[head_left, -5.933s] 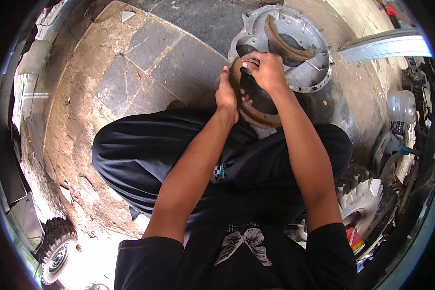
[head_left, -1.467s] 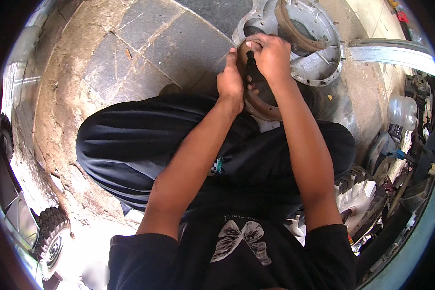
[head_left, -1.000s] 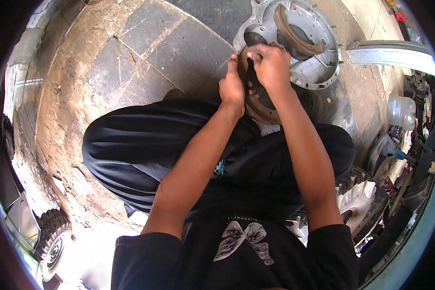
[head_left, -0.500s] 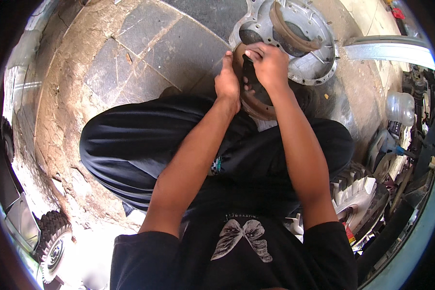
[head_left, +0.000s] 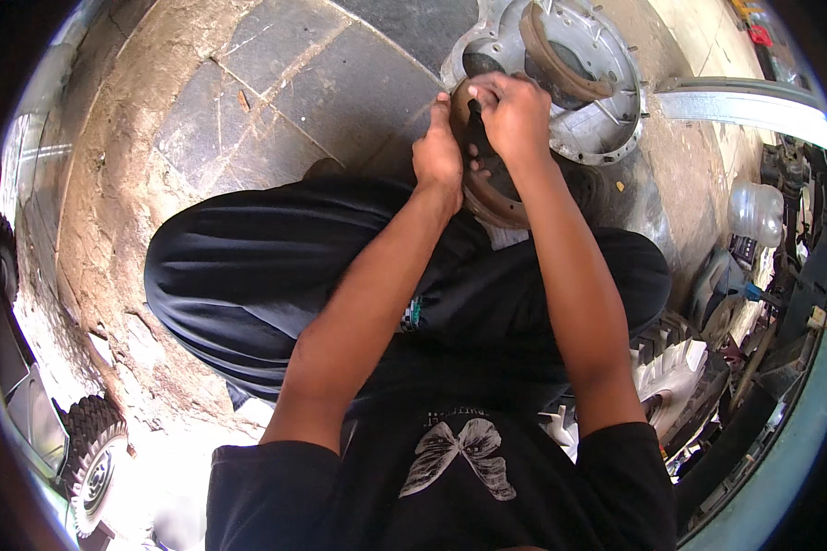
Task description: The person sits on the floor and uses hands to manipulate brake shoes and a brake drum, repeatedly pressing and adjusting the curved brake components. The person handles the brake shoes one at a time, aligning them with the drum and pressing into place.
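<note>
A curved, rusty-brown brake shoe is tilted up in front of my crossed legs. My left hand is closed around its left side, thumb pointing up along the rim and some fingertips showing through on its inner side. At the shoe's upper end, my right hand pinches a thin black piece against the inner face. Its material is too dark to make out, and the right fingers partly cover it. Just beyond my hands, a second brake shoe rests on a round grey metal housing.
Grey stone tiles cover the floor ahead, with rough, worn ground to the left. A metal strip juts in at the right. Beside it are a clear plastic bottle and piled machine parts. A knobbly toy-like wheel sits at lower left.
My hands and the brake shoe keep nearly the same pose, with a slight shift of the right fingers over the black piece. The whole view has moved a little.
</note>
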Available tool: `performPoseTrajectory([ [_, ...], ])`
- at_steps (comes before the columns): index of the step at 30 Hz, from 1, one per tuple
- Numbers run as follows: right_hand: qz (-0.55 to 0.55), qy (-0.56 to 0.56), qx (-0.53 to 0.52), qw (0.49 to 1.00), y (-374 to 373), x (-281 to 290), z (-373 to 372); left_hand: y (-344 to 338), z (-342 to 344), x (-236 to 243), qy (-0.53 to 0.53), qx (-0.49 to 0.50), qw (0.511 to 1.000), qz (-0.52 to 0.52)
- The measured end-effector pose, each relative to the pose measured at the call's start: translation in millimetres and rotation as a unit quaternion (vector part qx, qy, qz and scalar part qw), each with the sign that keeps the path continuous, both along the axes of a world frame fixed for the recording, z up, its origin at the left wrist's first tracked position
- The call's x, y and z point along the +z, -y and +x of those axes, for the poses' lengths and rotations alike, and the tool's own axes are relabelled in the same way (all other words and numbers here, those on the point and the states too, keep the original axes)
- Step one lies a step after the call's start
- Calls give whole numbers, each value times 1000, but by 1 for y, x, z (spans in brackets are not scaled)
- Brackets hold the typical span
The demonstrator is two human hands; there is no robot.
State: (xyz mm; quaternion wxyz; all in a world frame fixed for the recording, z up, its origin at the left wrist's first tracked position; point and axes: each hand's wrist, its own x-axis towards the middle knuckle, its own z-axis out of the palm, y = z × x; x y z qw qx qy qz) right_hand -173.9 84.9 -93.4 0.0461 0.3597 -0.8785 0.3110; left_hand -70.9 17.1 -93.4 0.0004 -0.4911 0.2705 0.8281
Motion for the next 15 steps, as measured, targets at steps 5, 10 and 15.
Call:
performPoseTrajectory([
  [5,-13,-1,6,1000,1,0,2,-1,-1,1,11,4,1000,-5],
  [10,5,40,-5,999,-3,-2,15,1,2,-6,-9,32,999,-21],
  [15,-20,22,-9,1000,5,7,1,-2,-3,-10,-3,33,999,-13],
])
